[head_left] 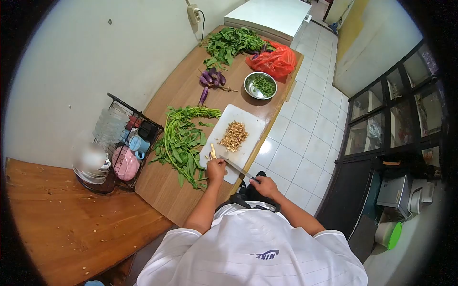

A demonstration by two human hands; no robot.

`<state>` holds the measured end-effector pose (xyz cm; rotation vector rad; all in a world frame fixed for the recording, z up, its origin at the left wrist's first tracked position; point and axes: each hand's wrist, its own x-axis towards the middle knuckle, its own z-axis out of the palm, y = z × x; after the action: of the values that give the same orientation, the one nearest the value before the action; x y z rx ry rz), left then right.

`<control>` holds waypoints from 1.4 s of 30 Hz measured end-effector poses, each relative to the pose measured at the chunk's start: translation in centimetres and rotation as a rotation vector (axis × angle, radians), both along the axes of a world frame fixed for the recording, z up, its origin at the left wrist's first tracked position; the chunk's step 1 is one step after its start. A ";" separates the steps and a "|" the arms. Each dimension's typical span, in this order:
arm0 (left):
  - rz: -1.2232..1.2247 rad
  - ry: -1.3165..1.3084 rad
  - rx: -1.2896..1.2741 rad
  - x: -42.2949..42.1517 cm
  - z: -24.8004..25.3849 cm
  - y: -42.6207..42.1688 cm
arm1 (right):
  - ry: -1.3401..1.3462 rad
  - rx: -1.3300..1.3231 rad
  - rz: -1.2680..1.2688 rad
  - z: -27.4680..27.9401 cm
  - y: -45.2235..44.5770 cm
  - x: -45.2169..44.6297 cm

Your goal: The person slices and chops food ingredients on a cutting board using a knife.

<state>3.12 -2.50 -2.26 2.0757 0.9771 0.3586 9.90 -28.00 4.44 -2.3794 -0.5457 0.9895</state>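
My left hand (216, 169) is closed at the near left part of the white cutting board (234, 114), with pale yellowish strips (213, 151) at its fingertips. My right hand (265, 186) grips the dark handle of a knife (238, 168), whose blade points left across the board toward my left hand. A pile of chopped brown pieces (234, 136) lies in the middle of the board. Left of the board are leafy green stems (183, 140). A metal bowl (260, 86) behind the board holds chopped greens.
Purple eggplants (212, 77), more leafy greens (234, 44) and a red plastic bag (274, 62) lie farther back on the wooden table (157, 112). A black dish rack (131, 143) stands at the left. Dark-framed shelves (391, 114) line the right side.
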 end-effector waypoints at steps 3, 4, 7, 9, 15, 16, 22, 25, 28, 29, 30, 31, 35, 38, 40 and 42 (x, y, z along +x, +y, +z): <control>-0.003 0.026 -0.045 0.0 0.2 0.0 | -0.011 -0.003 -0.021 0.0 0.5 0.0; -0.004 0.033 -0.075 0.0 0.2 0.0 | -0.025 0.006 -0.031 -0.3 0.5 0.0; -0.019 -0.023 -0.007 -0.2 -0.2 -0.1 | -0.019 0.053 -0.026 -1.1 -0.3 -0.3; -0.014 0.008 0.062 -0.4 -0.3 -0.3 | 0.021 0.056 -0.014 -1.3 -1.1 -0.6; -0.017 0.029 0.098 -0.3 0.1 -0.2 | 0.065 0.023 -0.011 -0.4 -1.2 -0.5; -0.009 0.038 0.053 -0.2 0.6 -0.2 | 0.066 -0.004 -0.005 -0.3 -0.9 -0.3; 0.015 0.035 -0.024 0.2 2.2 -0.5 | -0.064 0.037 0.004 -0.2 0.7 0.5; 0.008 0.035 0.076 -0.1 1.3 -0.6 | -0.015 0.067 0.001 -0.2 0.3 0.6; 0.021 -0.021 0.045 -0.2 0.4 -0.5 | -0.010 0.035 0.038 -0.4 -0.9 0.2; 0.020 -0.021 0.041 -0.2 0.0 -0.4 | -0.011 0.031 0.037 -0.5 -1.4 0.0; 0.017 0.007 -0.018 -0.1 0.8 -0.3 | 0.021 0.037 0.016 -0.3 -1.8 -0.2; 0.015 0.036 -0.076 0.0 1.7 -0.2 | 0.053 0.044 -0.004 -0.3 -2.1 -0.3; 0.028 0.103 -0.134 0.1 4.1 -0.3 | 0.053 0.065 -0.015 -0.9 -2.3 -0.4; 0.020 0.099 -0.059 0.0 2.5 0.0 | 0.058 0.031 -0.013 -0.7 -1.5 0.1; -0.007 0.031 -0.041 -0.1 0.6 0.5 | -0.001 0.000 0.015 -0.5 -0.8 0.4; -0.013 0.027 -0.025 -0.1 -0.3 0.7 | -0.015 0.009 0.015 -0.5 -0.1 0.6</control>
<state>3.01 -1.82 -2.58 2.0677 0.9784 0.3108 10.52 -28.10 3.97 -2.3796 -0.5729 0.9746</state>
